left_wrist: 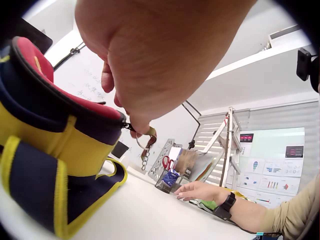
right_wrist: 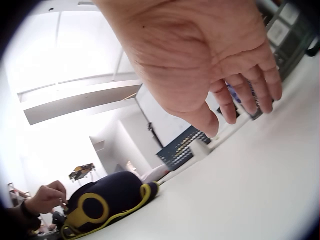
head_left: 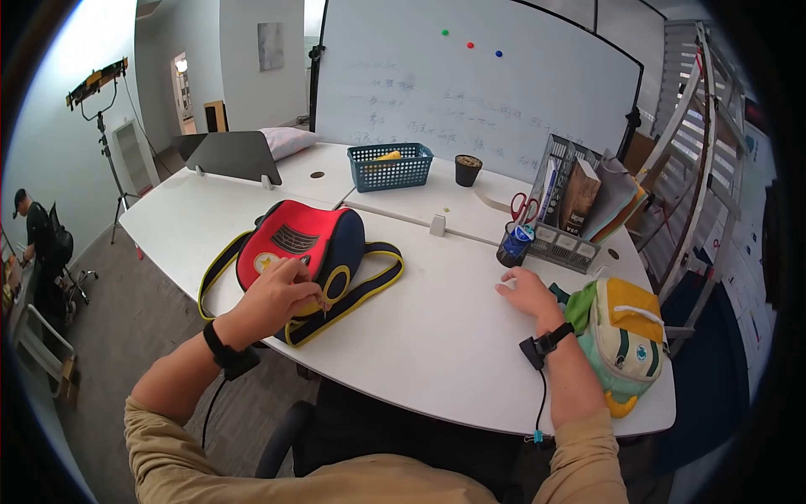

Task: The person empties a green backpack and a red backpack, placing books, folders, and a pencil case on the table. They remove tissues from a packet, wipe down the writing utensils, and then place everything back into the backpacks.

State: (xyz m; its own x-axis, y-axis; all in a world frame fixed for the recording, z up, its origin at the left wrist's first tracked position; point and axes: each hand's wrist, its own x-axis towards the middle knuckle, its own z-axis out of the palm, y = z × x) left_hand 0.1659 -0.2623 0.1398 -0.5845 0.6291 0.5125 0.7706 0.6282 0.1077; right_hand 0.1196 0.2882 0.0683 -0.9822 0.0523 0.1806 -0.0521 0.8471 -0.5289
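Note:
A red and navy bag (head_left: 319,220) with yellow-edged straps lies on the left part of the white table. My left hand (head_left: 270,307) is at its near edge. In the left wrist view the fingers of that hand (left_wrist: 160,55) pinch the zipper pull (left_wrist: 149,142), from which a ring and short chain hang; the fingertips are partly hidden. On the right, my right hand (head_left: 531,296) holds nothing, its fingers relaxed and spread, palm visible in the right wrist view (right_wrist: 195,60). It is just below the pen holder (head_left: 514,245); table contact cannot be told.
A green, cream and yellow backpack (head_left: 625,336) lies beside my right forearm. Behind are a blue basket (head_left: 390,172), a small black pot (head_left: 468,170), a file rack (head_left: 564,245) with books, and a dark screen (head_left: 227,158). A person sits at far left.

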